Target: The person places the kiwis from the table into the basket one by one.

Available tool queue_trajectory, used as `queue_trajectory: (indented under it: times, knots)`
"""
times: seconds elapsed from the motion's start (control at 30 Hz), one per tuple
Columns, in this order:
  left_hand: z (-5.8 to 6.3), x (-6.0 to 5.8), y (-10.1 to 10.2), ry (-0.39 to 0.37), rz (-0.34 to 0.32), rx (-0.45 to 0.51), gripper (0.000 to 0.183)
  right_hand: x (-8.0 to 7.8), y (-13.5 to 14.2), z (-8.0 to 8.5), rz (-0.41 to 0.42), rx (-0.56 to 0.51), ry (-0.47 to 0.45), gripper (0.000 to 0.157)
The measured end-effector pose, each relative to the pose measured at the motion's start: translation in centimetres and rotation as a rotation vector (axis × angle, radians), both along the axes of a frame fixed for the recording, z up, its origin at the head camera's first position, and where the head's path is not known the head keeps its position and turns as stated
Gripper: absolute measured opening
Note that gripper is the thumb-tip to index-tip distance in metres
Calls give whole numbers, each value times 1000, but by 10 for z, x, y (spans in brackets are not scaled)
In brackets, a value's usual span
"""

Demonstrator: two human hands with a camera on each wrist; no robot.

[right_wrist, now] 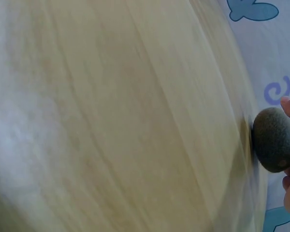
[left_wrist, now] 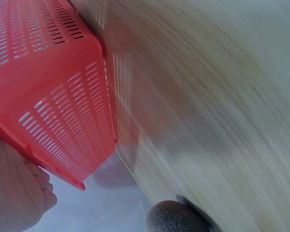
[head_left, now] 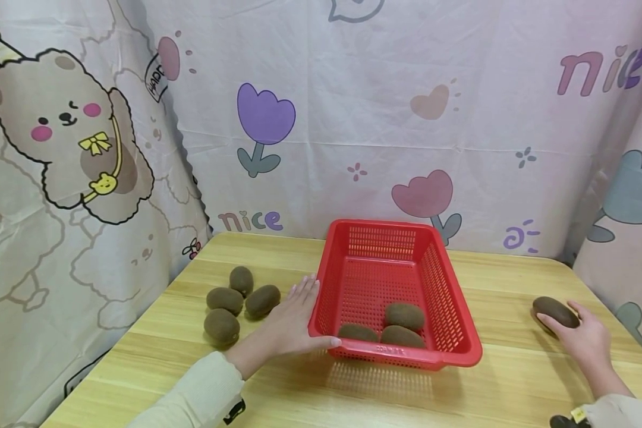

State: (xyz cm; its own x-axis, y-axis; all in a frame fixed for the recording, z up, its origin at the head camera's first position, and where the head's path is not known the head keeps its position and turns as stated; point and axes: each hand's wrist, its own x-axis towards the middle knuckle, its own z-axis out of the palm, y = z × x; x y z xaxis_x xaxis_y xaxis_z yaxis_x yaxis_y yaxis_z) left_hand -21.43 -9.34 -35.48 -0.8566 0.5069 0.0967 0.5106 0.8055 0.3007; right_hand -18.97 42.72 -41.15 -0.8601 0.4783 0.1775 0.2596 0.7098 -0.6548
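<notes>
One ovoid kiwifruit [head_left: 553, 312], brown and finely fuzzed, near the right edge of the pale wood-grain worktop [head_left: 505, 386], gripped by the right hand [head_left: 589, 339], thumb along its near side, fingers at its right end. One rectangular red plastic basket [head_left: 433, 356], slot-pierced, with left hand [head_left: 289, 324], fingers straight along its left rim, thumb apart on the near rim; three kiwifruits [head_left: 404, 317] inside, near end. Four further kiwifruits [head_left: 224, 301], clustered towards the worktop's left edge.
</notes>
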Motion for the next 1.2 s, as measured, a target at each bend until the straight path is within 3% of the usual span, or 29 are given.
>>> queue_trajectory:
  times: [0.2,0.4,0.77,1.2]
  knots:
    - [0,0,0,3,0,-2,114,-1,5,-2,-15,-22,-99,81]
    - [0,-1,0,4,-2,-6,114,-2,5,-3,-37,-62,-135,77]
    - [0,-1,-1,-2,0,-2,114,-4,5,-2,-64,-81,-136,72]
    - [0,0,0,0,-4,-5,114,-4,0,4,-4,-30,-121,72]
